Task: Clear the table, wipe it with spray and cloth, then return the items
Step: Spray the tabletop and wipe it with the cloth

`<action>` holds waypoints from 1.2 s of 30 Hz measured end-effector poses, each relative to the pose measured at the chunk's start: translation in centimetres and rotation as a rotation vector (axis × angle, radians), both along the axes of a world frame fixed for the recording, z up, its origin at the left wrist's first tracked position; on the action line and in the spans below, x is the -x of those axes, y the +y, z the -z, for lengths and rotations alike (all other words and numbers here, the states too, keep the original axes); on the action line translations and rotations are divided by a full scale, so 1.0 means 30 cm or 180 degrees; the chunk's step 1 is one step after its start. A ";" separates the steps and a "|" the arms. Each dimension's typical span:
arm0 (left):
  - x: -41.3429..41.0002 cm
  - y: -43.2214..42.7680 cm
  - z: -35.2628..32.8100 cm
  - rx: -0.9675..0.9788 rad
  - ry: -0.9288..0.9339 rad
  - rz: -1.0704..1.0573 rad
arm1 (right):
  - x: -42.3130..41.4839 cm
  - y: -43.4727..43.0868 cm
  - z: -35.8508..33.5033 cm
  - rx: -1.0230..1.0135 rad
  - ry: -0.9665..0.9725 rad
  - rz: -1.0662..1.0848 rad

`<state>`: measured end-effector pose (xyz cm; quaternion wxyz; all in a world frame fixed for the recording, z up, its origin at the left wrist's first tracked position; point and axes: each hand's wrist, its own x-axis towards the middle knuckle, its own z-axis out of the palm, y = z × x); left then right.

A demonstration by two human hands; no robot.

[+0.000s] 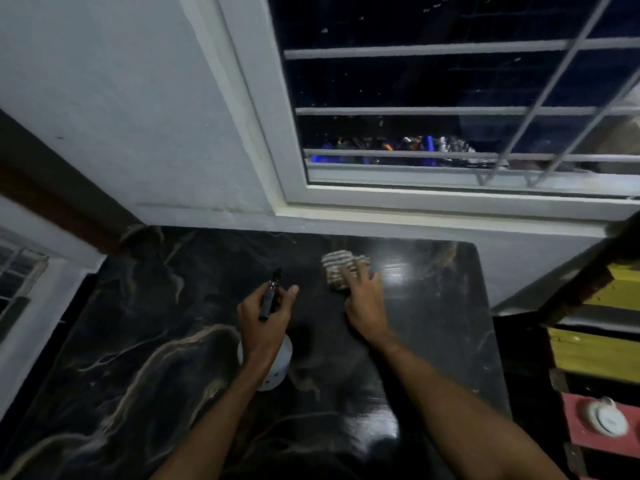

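Hand (365, 299) flat on one cloth (341, 268)

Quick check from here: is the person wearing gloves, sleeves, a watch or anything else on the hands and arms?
Nothing worn that shows. The left hand and right hand are bare, no gloves. Both forearms are uncovered down to the bottom of the frame, with no sleeve edge in view. No watch, band or ring is visible, though the picture is dim and soft.

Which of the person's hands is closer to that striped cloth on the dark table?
The right hand. Its fingers rest on the striped cloth's near edge, pressing it to the table. The left hand is off to the cloth's left, apart from it, holding a spray bottle.
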<state>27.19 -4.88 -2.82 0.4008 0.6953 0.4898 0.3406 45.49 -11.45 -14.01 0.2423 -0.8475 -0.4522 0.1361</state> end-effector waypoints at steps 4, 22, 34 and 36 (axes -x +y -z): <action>0.078 0.132 0.008 0.0071 -0.0087 -0.0081 | 0.130 0.162 -0.019 0.0071 0.0040 0.0350; 0.242 0.426 0.015 -0.0253 -0.0193 0.0300 | -0.040 0.308 -0.028 0.0590 -0.0568 0.0730; -0.250 -0.003 0.042 -0.0329 -0.0377 0.1057 | -0.525 -0.211 -0.028 0.0681 -0.0516 0.1148; -0.327 -0.075 0.037 -0.0522 -0.0409 0.1190 | -0.569 -0.291 -0.023 0.0606 -0.0487 0.1092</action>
